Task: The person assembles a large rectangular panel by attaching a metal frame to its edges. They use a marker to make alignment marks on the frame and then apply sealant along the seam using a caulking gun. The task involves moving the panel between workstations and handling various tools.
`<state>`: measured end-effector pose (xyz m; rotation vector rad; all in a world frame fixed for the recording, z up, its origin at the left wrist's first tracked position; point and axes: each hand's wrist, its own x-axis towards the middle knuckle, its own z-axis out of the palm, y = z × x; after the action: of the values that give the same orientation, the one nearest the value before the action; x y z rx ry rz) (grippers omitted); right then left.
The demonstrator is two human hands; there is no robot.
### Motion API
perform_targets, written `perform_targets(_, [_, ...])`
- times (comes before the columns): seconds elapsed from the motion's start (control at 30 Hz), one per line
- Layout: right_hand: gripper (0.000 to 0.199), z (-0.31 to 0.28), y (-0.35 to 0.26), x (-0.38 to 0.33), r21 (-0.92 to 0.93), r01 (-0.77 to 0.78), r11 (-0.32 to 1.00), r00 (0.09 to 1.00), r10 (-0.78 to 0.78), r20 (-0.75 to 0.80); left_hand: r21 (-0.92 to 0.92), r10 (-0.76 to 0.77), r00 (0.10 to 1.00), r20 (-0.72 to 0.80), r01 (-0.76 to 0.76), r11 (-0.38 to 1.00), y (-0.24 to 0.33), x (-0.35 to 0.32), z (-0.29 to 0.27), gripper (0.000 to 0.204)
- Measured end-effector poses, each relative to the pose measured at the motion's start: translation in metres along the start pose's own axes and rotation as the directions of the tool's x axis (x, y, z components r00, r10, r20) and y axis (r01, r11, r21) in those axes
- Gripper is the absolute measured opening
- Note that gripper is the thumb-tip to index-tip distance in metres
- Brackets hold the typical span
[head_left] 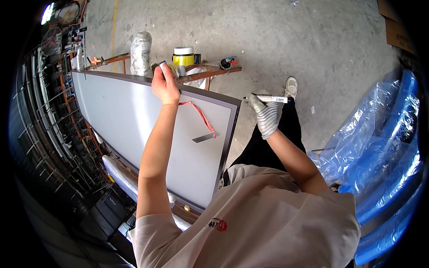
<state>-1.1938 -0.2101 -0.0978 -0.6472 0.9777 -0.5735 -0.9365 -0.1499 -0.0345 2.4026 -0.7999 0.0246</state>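
My bare left hand [166,85] is closed above the far edge of a large pale panel [120,100] with a dark grey frame. A small light-coloured piece [162,65] sticks up from its fingertips; its kind is unclear. On my right hand [267,115] is a striped white-grey glove, and the fingers grip a white marker [278,99]. The marker's dark tip points left, close to the panel's corner. A flat metal strip [203,137] tied to a red ribbon [202,115] lies on the panel's surface, right of my left forearm.
Orange-brown stand bars [210,73] support the panel. Beyond it stand a plastic-wrapped roll [141,52] and a yellow tape roll [183,59] with a white one on top. Blue plastic-wrapped rolls [380,178] lie at right, a cardboard box [397,33] far right. Metal profiles [44,98] fill the left.
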Motion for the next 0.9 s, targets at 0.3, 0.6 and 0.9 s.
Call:
perform_targets(0.3, [0.012,-0.007,-0.02,-0.012,-0.011,-0.095,0.995,0.995,0.095,-0.036,0.04,-0.026,1.0,0.003,0.025,0.999,-0.005,-0.001,0.001,0.036])
perform_targets(0.6, [0.021,0.0,-0.084,-0.045,-0.219,0.263,0.939,0.942,-0.202,0.267,-0.65,-0.27,0.959,0.086,0.26,0.714,-0.001,0.009,-0.022,0.035])
perform_targets(0.9, [0.036,0.06,-0.082,-0.064,-0.237,0.41,0.881,0.589,-0.058,0.806,-0.701,-0.53,0.845,0.075,0.423,0.574,0.033,-0.228,-0.13,0.019])
